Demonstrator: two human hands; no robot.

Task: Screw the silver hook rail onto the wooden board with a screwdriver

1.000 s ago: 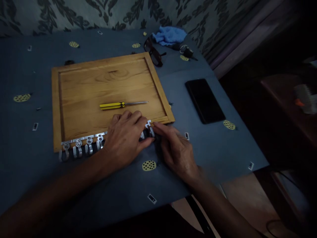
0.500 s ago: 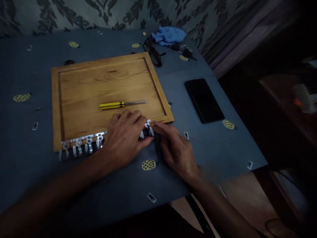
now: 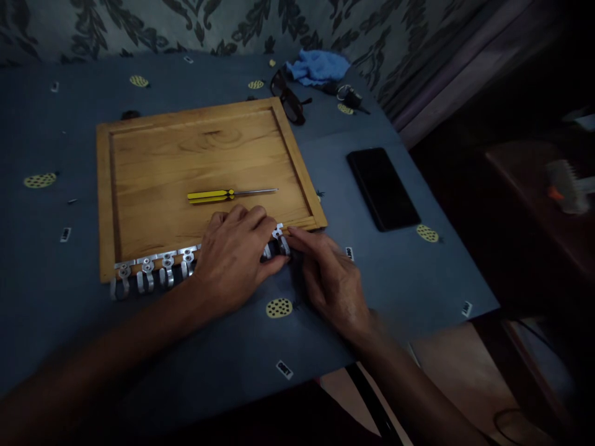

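Note:
A metal hook rail (image 3: 168,261) with several silver hooks runs along the near edge of a framed wooden board (image 3: 158,161). My left hand (image 3: 237,257) lies over the rail's right half, fingers on the board side and thumb on the near side, closed round it. At the rail's right end, beside the last hook (image 3: 283,243), are the thumb and index finger of my right hand (image 3: 334,282). Those fingers are pinched together, and whatever is between them is hidden. On the board, just beyond my left hand, rests a yellow-handled screwdriver (image 3: 211,196), its shaft pointing right.
Right of the board lies a black phone (image 3: 383,189). Sunglasses (image 3: 290,102), a blue cloth (image 3: 318,67) and dark keys (image 3: 351,96) sit by the far right corner. A small screw-like piece (image 3: 72,201) is on the blue tablecloth (image 3: 60,297) at left.

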